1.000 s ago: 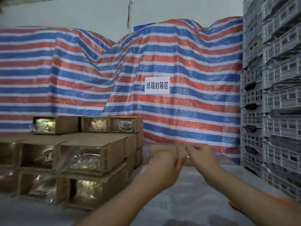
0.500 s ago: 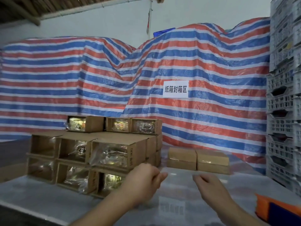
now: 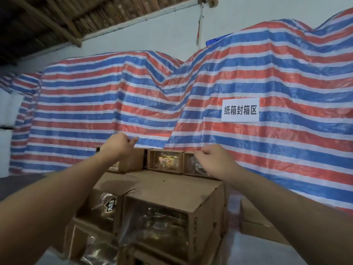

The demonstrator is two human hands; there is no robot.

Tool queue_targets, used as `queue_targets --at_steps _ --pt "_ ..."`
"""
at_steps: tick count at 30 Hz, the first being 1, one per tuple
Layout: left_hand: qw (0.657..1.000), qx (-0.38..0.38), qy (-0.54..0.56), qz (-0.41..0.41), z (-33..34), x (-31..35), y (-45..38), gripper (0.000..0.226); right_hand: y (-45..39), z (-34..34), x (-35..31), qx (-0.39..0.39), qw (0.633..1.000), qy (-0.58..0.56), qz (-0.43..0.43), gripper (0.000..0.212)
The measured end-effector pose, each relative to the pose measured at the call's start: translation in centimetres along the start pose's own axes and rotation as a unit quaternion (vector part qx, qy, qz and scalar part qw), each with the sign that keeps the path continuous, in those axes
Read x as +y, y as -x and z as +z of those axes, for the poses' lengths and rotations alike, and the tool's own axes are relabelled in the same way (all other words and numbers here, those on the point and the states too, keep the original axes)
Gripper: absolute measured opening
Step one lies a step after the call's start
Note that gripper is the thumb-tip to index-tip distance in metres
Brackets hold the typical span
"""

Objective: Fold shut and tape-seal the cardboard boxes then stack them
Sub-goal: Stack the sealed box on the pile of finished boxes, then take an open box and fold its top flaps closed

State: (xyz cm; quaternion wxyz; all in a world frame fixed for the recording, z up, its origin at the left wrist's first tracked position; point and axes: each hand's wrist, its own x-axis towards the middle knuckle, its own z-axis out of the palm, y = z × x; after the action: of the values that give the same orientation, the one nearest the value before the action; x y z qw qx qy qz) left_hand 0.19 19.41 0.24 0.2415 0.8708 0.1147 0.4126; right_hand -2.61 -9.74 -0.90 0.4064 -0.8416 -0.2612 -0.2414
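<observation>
Head view. Stack of open-ended cardboard boxes fills lower centre of the frame, plastic-wrapped contents showing through the open ends. A top row of three smaller boxes sits along the stack's far edge at mid-frame.

Our left hand, fingers curled, is on the upper edge of the left top-row box; whether it grips the flap we cannot tell. Our right hand, fingers curled downward, is at the front upper edge of the right top-row box; grip again not resolved. The middle box stands untouched between the two hands.

Two closed boxes lie at lower right on the bench, just beside the stack, partly behind our right forearm.

Striped tarpaulin rises close behind the top row, with a white sign at right.
</observation>
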Motion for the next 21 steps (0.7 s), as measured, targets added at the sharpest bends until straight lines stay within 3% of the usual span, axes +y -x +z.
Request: queue_targets --at_steps 3,5,10,13,21 --pt "0.990 -0.002 -0.127 -0.053 2.0 -1.8 -3.8 0.069 -4.3 2.2 0.3 -0.011 1.000 0.024 0.004 0.046" --pt "0.983 -0.032 -0.167 -0.076 3.3 -3.2 -5.9 0.066 -6.5 3.5 0.7 -0.012 0.999 0.039 0.003 0.045" --pt "0.986 -0.081 -0.122 -0.076 6.3 -6.2 -8.2 0.039 -9.1 6.1 1.8 -0.039 0.998 0.055 0.012 0.038" --pt "0.983 -0.103 -0.050 -0.142 6.8 -7.2 -8.4 0.034 -9.6 6.9 2.4 -0.046 0.996 0.071 0.011 0.036" --pt "0.998 -0.051 -0.025 -0.009 4.2 -4.4 -7.2 0.024 -10.1 6.4 1.1 -0.044 0.997 0.066 -0.003 0.025"
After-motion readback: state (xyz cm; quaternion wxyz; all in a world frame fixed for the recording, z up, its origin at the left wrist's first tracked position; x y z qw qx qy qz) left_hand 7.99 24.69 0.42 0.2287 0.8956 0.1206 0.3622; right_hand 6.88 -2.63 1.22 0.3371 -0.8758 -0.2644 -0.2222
